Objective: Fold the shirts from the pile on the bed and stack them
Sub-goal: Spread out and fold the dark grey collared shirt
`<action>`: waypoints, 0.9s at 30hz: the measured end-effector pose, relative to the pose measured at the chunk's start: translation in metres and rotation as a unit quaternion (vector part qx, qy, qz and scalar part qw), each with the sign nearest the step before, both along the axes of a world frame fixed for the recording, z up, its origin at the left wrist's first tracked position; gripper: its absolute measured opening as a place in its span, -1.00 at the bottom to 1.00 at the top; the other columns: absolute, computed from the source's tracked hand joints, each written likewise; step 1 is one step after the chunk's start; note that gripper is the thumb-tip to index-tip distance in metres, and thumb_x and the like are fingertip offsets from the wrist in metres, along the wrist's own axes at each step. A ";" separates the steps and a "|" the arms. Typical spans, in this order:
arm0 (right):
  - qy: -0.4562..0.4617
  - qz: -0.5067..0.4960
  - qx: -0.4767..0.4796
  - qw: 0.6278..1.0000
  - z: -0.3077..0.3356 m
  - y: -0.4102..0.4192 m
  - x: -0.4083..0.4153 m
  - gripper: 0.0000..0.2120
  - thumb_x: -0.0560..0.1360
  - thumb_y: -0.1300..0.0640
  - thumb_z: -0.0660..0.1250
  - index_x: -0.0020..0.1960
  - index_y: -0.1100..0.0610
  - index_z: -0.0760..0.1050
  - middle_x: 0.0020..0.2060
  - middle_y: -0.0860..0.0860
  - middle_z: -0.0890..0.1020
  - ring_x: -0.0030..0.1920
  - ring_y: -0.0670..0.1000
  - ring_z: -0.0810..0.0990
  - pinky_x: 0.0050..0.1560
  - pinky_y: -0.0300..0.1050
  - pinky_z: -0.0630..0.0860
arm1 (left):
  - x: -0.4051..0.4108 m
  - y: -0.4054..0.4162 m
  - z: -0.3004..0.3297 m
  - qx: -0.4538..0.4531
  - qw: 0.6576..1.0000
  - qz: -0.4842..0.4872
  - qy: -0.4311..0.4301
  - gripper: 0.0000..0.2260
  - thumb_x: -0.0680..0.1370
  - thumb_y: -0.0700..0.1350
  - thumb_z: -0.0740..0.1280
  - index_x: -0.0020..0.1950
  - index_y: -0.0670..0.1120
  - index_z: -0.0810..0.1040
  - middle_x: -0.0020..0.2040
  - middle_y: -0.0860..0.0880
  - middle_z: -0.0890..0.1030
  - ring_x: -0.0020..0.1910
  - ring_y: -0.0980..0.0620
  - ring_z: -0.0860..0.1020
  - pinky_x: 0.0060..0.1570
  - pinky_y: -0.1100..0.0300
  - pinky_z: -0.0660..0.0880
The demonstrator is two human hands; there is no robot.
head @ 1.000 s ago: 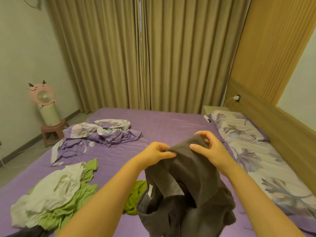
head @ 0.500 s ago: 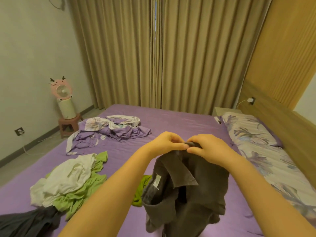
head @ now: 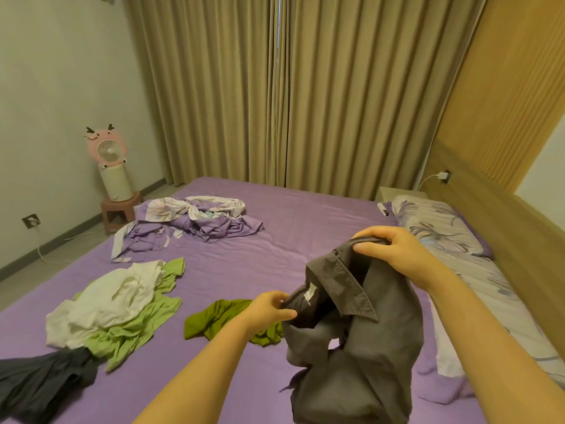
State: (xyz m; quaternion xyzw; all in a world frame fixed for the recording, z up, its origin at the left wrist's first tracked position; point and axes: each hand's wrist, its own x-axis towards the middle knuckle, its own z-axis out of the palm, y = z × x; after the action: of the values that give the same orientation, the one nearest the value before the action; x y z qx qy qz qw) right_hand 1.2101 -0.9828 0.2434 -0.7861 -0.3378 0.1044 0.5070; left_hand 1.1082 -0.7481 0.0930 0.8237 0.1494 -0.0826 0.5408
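- Your left hand [head: 270, 309] is nearest you, low and centre; its fingers and thumb are curled tight, pinching the collar edge of the grey shirt [head: 360, 341] just beside the white label.
- Your right hand [head: 389, 250] sits higher and further out, fingers wrapped over the top of the same shirt and thumb pressed against the front, gripping a bunched fold.
- The grey shirt hangs between both hands above the purple bed [head: 290, 228], collar spread, its lower part crumpled down towards the sheet.
- Under your left wrist an olive green garment [head: 214, 319] lies flat on the bed.
- To your left a white shirt [head: 110, 295] lies on top of a light green shirt [head: 137, 325], with a dark garment [head: 39, 384] touching their near end.
- Further out lies a rumpled purple and white floral sheet [head: 195, 221].
- On your right a floral pillow [head: 434, 228] lies along the wooden headboard [head: 526, 240].
- Beyond the bed, a pink fan [head: 107, 151] stands on a stool before the beige curtains [head: 290, 93].
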 end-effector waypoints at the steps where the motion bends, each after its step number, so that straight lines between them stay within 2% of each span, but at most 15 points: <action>1: -0.005 -0.009 -0.007 1.000 0.001 -0.006 0.000 -0.89 0.44 0.19 0.43 -0.14 -0.02 0.65 -0.23 -0.15 0.68 -0.20 -0.21 0.63 -0.28 -0.44 0.49 | 0.002 -0.005 -0.001 0.021 1.000 0.010 -0.012 -0.80 0.51 -0.10 0.41 0.07 -0.16 0.59 -0.04 -0.06 0.63 -0.10 0.05 0.58 -0.04 0.15 0.55; 3: -0.030 -0.042 -0.048 0.998 0.003 -0.019 0.002 -0.93 0.42 0.15 0.45 -0.15 -0.02 0.64 -0.26 -0.14 0.68 -0.21 -0.18 0.62 -0.29 -0.40 0.51 | 0.006 -0.012 0.001 0.035 0.999 0.022 -0.034 -0.89 0.52 -0.08 0.38 -0.13 -0.12 0.57 -0.24 -0.01 0.59 -0.28 0.13 0.51 -0.26 0.25 0.48; 4: -0.054 -0.065 -0.095 0.992 0.005 -0.026 0.003 -0.98 0.42 0.11 0.45 -0.15 0.00 0.63 -0.27 -0.11 0.67 -0.21 -0.14 0.61 -0.27 -0.34 0.51 | 0.008 -0.014 0.005 0.029 0.998 0.029 -0.049 -0.87 0.53 -0.08 0.37 -0.17 -0.09 0.52 -0.28 0.01 0.55 -0.31 0.13 0.47 -0.30 0.28 0.43; 7: -0.101 -0.123 -0.214 0.964 0.007 -0.046 0.006 -0.75 0.45 0.00 0.41 -0.24 0.19 0.57 -0.32 0.09 0.59 -0.24 0.06 0.52 -0.25 -0.07 0.37 | 0.011 -0.015 0.026 0.013 0.992 0.058 -0.107 -0.83 0.57 -0.09 0.30 -0.21 -0.06 0.40 -0.30 0.01 0.42 -0.33 0.11 0.36 -0.34 0.25 0.31; 9: -0.101 -0.149 -0.218 0.959 0.010 -0.056 0.004 -0.67 0.47 -0.02 0.38 -0.27 0.24 0.53 -0.34 0.14 0.56 -0.26 0.15 0.50 -0.28 -0.03 0.32 | 0.012 -0.015 0.045 0.034 0.986 0.077 -0.145 -0.80 0.60 -0.08 0.22 -0.20 -0.04 0.33 -0.29 0.01 0.34 -0.34 0.09 0.29 -0.36 0.23 0.23; 12: -0.106 -0.166 -0.195 0.961 0.008 -0.064 -0.002 -0.68 0.50 -0.04 0.33 -0.07 0.25 0.61 -0.15 0.19 0.64 -0.11 0.17 0.55 -0.06 0.04 0.45 | 0.010 -0.015 0.071 0.099 0.970 0.077 -0.208 -0.79 0.65 -0.06 0.12 -0.17 -0.06 0.25 -0.29 -0.03 0.28 -0.34 0.04 0.22 -0.34 0.15 0.15; 14: -0.105 -0.186 -0.184 0.959 0.002 -0.066 -0.009 -0.67 0.51 -0.05 0.32 -0.01 0.22 0.62 -0.10 0.17 0.64 -0.09 0.12 0.55 -0.04 0.03 0.44 | 0.006 -0.013 0.083 0.142 0.958 0.072 -0.239 -0.79 0.66 -0.06 0.08 -0.13 -0.12 0.25 -0.31 -0.09 0.27 -0.36 -0.03 0.19 -0.32 0.09 0.11; 16: -0.090 -0.198 -0.181 0.959 -0.005 -0.069 -0.017 -0.65 0.50 -0.07 0.32 -0.06 0.23 0.62 -0.13 0.17 0.64 -0.12 0.11 0.55 -0.10 -0.02 0.42 | 0.000 -0.009 0.090 0.178 0.945 0.073 -0.263 -0.77 0.66 -0.07 0.08 -0.12 -0.17 0.26 -0.35 -0.11 0.25 -0.38 -0.08 0.18 -0.32 0.06 0.08; 18: -0.064 -0.194 -0.190 0.960 -0.015 -0.071 -0.027 -0.63 0.48 -0.09 0.33 -0.24 0.22 0.59 -0.30 0.15 0.60 -0.22 0.13 0.54 -0.20 -0.05 0.38 | -0.007 -0.005 0.095 0.214 0.934 0.068 -0.279 -0.73 0.66 -0.04 0.09 -0.21 -0.12 0.25 -0.39 -0.09 0.24 -0.40 -0.10 0.20 -0.34 0.08 0.08; 20: -0.035 -0.195 -0.198 0.960 -0.023 -0.069 -0.041 -0.60 0.46 -0.11 0.35 -0.43 0.13 0.48 -0.46 0.07 0.49 -0.36 0.06 0.46 -0.31 -0.09 0.31 | -0.015 0.001 0.096 0.242 0.927 0.055 -0.283 -0.65 0.65 0.01 0.12 -0.31 -0.06 0.22 -0.42 -0.07 0.25 -0.42 -0.07 0.23 -0.35 0.07 0.10; 21: -0.023 -0.194 -0.206 0.959 -0.026 -0.069 -0.047 -0.59 0.46 -0.12 0.35 -0.44 0.13 0.47 -0.46 0.08 0.48 -0.37 0.04 0.44 -0.32 -0.11 0.30 | -0.019 0.003 0.095 0.250 0.926 0.050 -0.279 -0.62 0.64 0.03 0.14 -0.34 -0.06 0.20 -0.43 -0.07 0.24 -0.42 -0.06 0.23 -0.35 0.07 0.11; 24: 0.017 -0.186 -0.222 0.957 -0.036 -0.068 -0.069 -0.52 0.46 -0.15 0.35 -0.30 0.30 0.49 -0.38 0.19 0.47 -0.35 0.03 0.43 -0.28 -0.08 0.29 | -0.030 0.009 0.088 0.266 0.935 0.019 -0.233 -0.57 0.62 0.09 0.14 -0.36 -0.09 0.16 -0.43 -0.07 0.19 -0.43 -0.03 0.17 -0.33 0.09 0.13; 27: 0.043 -0.179 -0.227 0.956 -0.045 -0.067 -0.092 -0.50 0.45 -0.16 0.35 -0.27 0.32 0.49 -0.39 0.14 0.47 -0.36 0.03 0.43 -0.27 -0.08 0.30 | -0.041 0.015 0.082 0.297 0.938 -0.029 -0.175 -0.56 0.62 0.12 0.11 -0.36 -0.08 0.14 -0.42 -0.07 0.18 -0.43 -0.02 0.15 -0.37 0.10 0.10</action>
State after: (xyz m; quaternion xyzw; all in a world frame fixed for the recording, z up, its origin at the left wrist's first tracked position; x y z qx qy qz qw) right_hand 1.1178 -1.0499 0.1987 -0.9228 -0.1365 0.1193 0.3400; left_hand 1.0675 -0.7331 0.1746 0.9523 0.0461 0.0952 0.2861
